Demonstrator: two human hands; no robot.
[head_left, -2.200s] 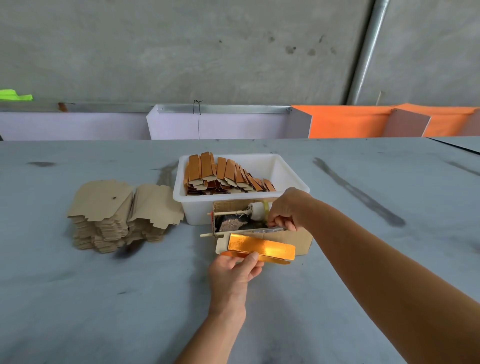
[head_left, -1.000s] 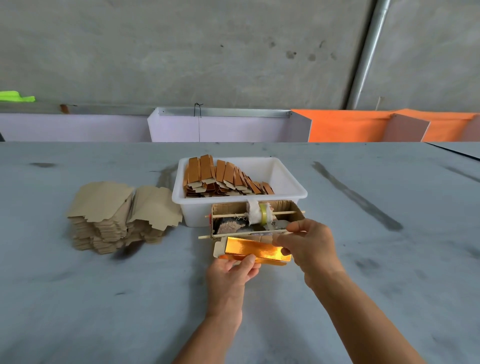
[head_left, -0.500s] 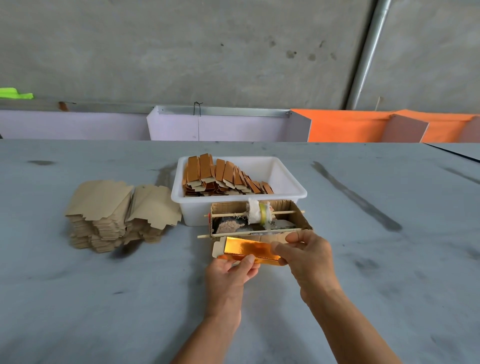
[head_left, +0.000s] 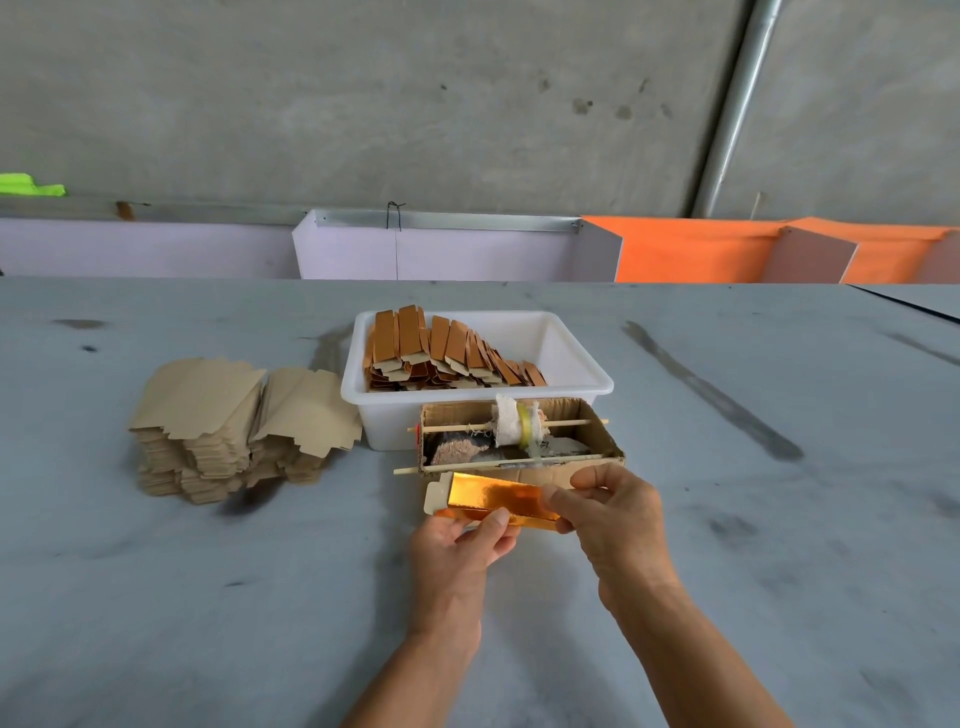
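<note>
Right hand (head_left: 618, 519) has left the cardboard roller box (head_left: 457, 413) and now pinches the right end of the gold foil carton (head_left: 493, 499); left hand (head_left: 457, 551) pinches its near long edge. Carton is held just above the desk (head_left: 208, 597), directly in front of the roller box. Long axis runs left to right, with the pale tab end pointing left. Risk, as judged: uneven finger pressure could crease the foil or set the seam askew.

the left hand (head_left: 457, 545) and right hand (head_left: 618, 514) are bare, both forearms (head_left: 691, 654) bare too as far as visible.
</note>
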